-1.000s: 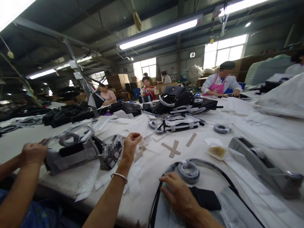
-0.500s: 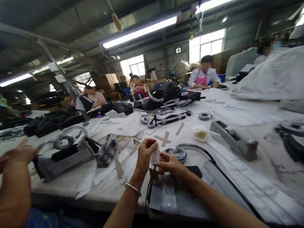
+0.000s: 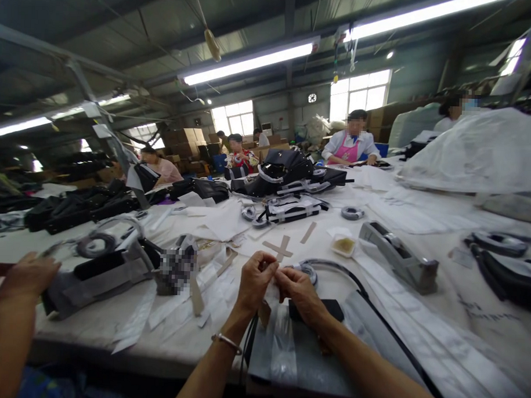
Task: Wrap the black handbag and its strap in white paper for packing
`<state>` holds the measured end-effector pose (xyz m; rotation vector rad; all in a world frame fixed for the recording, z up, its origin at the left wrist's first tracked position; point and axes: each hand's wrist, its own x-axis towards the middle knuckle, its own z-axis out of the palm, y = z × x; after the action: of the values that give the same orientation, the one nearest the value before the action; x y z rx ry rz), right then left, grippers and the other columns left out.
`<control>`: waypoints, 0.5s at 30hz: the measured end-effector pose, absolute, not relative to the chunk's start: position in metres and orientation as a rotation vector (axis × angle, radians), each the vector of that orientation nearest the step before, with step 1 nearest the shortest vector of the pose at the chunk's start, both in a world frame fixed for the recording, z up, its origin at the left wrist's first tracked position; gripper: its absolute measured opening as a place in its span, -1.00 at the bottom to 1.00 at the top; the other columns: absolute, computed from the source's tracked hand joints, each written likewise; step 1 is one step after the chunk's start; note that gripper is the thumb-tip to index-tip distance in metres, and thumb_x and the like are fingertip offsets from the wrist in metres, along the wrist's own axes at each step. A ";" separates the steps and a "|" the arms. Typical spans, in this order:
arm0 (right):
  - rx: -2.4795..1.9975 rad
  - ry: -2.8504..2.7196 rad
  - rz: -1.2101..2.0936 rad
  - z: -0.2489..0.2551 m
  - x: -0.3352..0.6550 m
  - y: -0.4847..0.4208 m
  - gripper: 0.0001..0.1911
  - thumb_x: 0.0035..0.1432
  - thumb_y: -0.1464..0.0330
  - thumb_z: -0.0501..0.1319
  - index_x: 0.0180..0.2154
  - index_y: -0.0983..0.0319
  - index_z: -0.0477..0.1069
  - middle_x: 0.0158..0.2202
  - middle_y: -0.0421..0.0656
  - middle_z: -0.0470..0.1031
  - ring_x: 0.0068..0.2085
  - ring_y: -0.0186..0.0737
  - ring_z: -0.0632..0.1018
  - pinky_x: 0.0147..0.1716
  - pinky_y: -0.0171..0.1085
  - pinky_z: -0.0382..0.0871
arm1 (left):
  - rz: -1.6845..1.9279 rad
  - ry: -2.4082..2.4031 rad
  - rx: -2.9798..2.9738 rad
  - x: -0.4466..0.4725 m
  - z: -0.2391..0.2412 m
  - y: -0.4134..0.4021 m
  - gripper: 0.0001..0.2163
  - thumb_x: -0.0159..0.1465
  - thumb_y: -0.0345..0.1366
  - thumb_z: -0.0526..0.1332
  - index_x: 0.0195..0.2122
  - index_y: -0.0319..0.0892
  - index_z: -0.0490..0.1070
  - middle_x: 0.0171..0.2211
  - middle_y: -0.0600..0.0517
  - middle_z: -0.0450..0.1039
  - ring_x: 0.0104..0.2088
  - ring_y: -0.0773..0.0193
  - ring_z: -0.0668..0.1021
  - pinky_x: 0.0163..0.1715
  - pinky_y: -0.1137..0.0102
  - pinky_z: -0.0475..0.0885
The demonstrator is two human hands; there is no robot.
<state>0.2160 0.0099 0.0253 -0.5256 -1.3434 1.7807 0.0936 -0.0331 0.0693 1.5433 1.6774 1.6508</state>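
My left hand [image 3: 256, 280] and my right hand [image 3: 303, 294] are closed in pinches, their fingertips meeting over the table edge. Between them a small white hang tag [image 3: 272, 293] shows below the fingers, partly hidden. The exact spot they pinch at its top is too small to make out. A brown tag [image 3: 264, 313] dangles just beneath my left hand. Under my wrists lies a bag wrapped in grey sheeting [image 3: 312, 360], with clear tape across it and a black strap [image 3: 348, 268] curving behind.
A tape dispenser [image 3: 398, 256] and a small dish [image 3: 343, 245] stand to the right. Crossed beige strips [image 3: 279, 247] lie ahead. At left, a co-worker's hand [image 3: 30, 278] is near another wrapped bag [image 3: 106, 275]. Black bags [image 3: 288, 165] are piled farther back.
My fingertips have come together, and the white tag, held up in plain sight before, is now mostly hidden between my hands. The co-worker's hands have shifted left and down in view.
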 end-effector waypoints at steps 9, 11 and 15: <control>-0.637 -1.410 1.623 0.034 0.225 0.018 -0.51 0.02 -0.08 0.31 -0.38 0.24 0.54 -0.53 -0.20 0.47 -0.51 -0.29 0.43 -0.49 -0.30 0.29 | 1.542 1.516 1.507 0.071 0.068 -0.039 -0.79 0.15 -0.17 0.32 -0.27 -0.18 0.48 -0.43 0.07 0.44 -0.42 0.30 0.47 -0.41 0.45 0.36; -0.677 -1.458 1.515 0.035 0.228 0.022 -0.50 0.04 -0.09 0.28 -0.42 0.24 0.54 -0.53 -0.18 0.48 -0.48 -0.27 0.44 -0.45 -0.29 0.30 | 1.555 1.595 1.586 0.064 0.071 -0.041 -0.82 0.15 -0.19 0.32 -0.29 -0.17 0.49 -0.49 0.10 0.40 -0.47 0.31 0.44 -0.46 0.46 0.34; -0.649 -1.362 1.570 0.039 0.235 0.028 -0.52 0.06 -0.07 0.28 -0.42 0.24 0.54 -0.50 -0.17 0.49 -0.43 -0.27 0.46 -0.36 -0.29 0.33 | 1.528 1.727 1.957 0.058 0.074 -0.045 -0.93 0.21 -0.28 0.29 -0.33 -0.14 0.48 -0.47 0.08 0.43 -0.45 0.29 0.47 -0.43 0.45 0.36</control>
<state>0.2350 0.0283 0.0395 -0.6488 -1.3622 1.5701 0.0577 -0.0447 0.0742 1.9574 1.7270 1.5275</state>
